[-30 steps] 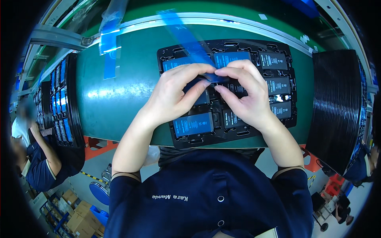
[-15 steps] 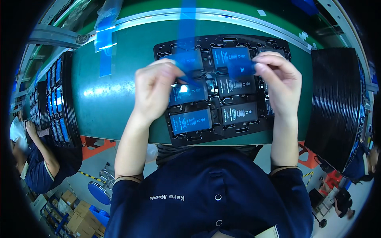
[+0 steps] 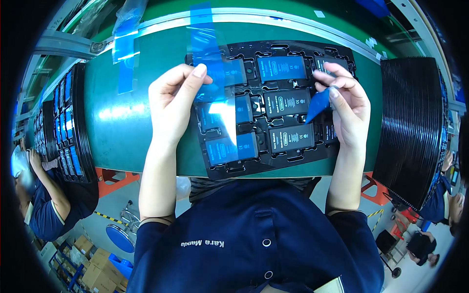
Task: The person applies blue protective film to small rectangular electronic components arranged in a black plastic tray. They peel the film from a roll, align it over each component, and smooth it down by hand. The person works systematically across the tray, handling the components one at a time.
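Observation:
A black plastic tray (image 3: 322, 147) of flat, rectangular batteries lies on the green table in front of me. Several batteries look blue on top, such as the upper middle one (image 3: 281, 68); others are dark grey, such as the lower middle one (image 3: 291, 138). My left hand (image 3: 177, 95), above the tray's left side, pinches a clear film strip with blue sections (image 3: 202, 31). Its lower clear part hangs over the left batteries and reflects light. My right hand (image 3: 349, 105) is over the tray's right side, holding a small blue film piece (image 3: 319, 106) between thumb and fingers.
Tall stacks of black trays stand at the right (image 3: 410, 127) and left (image 3: 80, 122) of the table. Another blue-and-clear film strip (image 3: 126, 53) hangs at the far left. A metal rail (image 3: 254, 18) runs along the back. People sit on both sides.
My left hand has moved left, and the film strip has shifted left with it. The blue piece in my right hand has swung from nearly flat to hanging at a slant.

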Action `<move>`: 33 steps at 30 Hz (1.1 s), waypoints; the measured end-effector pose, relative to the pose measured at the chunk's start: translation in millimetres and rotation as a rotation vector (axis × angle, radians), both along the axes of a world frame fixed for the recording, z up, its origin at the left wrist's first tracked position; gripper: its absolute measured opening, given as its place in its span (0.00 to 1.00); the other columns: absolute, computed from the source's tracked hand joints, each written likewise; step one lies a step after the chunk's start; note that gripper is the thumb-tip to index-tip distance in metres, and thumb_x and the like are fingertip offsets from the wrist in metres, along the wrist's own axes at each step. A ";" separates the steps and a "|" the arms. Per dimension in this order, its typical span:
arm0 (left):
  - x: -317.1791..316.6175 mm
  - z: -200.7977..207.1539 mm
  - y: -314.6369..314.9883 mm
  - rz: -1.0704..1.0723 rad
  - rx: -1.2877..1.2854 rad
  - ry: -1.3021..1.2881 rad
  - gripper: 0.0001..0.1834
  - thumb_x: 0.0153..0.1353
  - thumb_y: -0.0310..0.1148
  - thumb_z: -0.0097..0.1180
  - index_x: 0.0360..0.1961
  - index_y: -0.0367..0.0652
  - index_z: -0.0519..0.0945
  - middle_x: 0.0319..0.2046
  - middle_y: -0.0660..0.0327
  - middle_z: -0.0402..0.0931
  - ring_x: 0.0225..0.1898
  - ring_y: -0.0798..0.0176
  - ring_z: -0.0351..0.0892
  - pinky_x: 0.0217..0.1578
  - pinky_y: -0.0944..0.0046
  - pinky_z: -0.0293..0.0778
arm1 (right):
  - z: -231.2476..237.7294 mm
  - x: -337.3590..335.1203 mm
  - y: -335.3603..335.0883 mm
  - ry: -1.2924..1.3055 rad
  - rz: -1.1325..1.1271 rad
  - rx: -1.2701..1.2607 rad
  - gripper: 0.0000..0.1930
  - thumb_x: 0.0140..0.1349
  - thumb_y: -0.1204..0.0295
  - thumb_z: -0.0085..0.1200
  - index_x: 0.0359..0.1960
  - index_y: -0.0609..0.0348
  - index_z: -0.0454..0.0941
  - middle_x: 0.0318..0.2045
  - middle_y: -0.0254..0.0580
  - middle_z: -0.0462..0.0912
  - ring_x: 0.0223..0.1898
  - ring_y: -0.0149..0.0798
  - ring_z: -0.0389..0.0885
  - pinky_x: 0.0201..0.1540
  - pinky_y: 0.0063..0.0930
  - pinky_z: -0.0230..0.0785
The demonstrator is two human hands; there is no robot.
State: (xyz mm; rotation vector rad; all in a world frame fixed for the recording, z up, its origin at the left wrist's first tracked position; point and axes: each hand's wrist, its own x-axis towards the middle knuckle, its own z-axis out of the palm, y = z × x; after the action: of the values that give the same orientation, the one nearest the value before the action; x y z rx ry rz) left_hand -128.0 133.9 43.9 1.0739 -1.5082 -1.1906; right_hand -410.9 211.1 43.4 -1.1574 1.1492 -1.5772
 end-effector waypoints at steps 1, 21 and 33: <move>-0.5 0.5 0.7 -0.012 0.006 0.002 0.12 0.63 0.33 0.59 0.26 0.37 0.81 0.24 0.67 0.77 0.27 0.78 0.67 0.30 0.75 0.61 | 3.0 1.8 1.1 -0.036 0.012 0.031 0.06 0.60 0.86 0.53 0.37 0.66 0.77 0.44 0.48 0.80 0.37 0.33 0.83 0.44 0.25 0.76; -4.8 3.2 4.9 -0.086 0.061 0.002 0.09 0.63 0.30 0.58 0.29 0.36 0.81 0.27 0.66 0.78 0.31 0.77 0.71 0.34 0.75 0.65 | 0.2 3.7 4.1 0.161 0.055 0.368 0.15 0.53 0.84 0.64 0.44 0.67 0.79 0.29 0.34 0.82 0.29 0.20 0.79 0.32 0.10 0.72; -5.3 1.3 4.8 -0.096 0.057 -0.014 0.09 0.63 0.31 0.58 0.28 0.36 0.81 0.26 0.67 0.78 0.30 0.78 0.70 0.32 0.76 0.64 | 2.6 2.5 0.5 0.172 0.055 0.427 0.14 0.53 0.83 0.64 0.43 0.67 0.80 0.28 0.35 0.83 0.28 0.20 0.79 0.30 0.10 0.71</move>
State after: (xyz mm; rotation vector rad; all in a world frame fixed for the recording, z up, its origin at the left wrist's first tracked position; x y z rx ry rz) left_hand -133.3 138.8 45.2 1.0599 -1.5599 -1.3019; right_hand -408.4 211.6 45.9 -1.0383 1.4676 -1.1310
